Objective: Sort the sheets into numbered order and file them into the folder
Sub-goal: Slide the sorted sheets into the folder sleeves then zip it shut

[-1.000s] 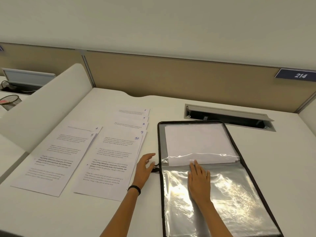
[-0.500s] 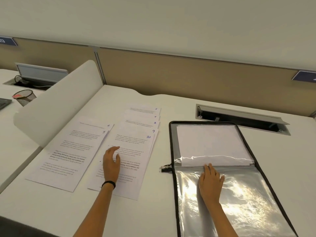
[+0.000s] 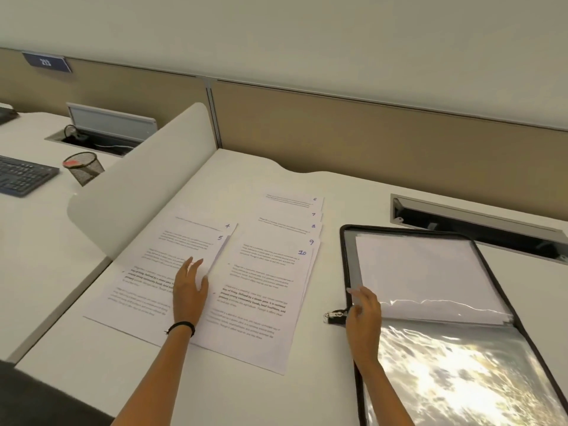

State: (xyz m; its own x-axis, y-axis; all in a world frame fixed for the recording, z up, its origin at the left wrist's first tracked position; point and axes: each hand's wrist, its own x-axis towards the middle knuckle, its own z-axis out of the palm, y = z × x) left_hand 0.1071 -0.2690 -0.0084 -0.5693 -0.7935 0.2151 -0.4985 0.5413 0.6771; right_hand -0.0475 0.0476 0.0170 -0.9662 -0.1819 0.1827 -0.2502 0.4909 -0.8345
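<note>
Left hand (image 3: 190, 292) is pressing flat-fingered on sheet 5 (image 3: 172, 255) beneath it, while right hand (image 3: 364, 315), fingers relaxed, is touching the folder (image 3: 461, 373) edge

Shifted left hand (image 3: 190, 290) from sheet 10 (image 3: 264, 290) onto sheet 5 (image 3: 147, 278); slid right hand (image 3: 364, 315) to folder (image 3: 345, 256) left edge
</note>
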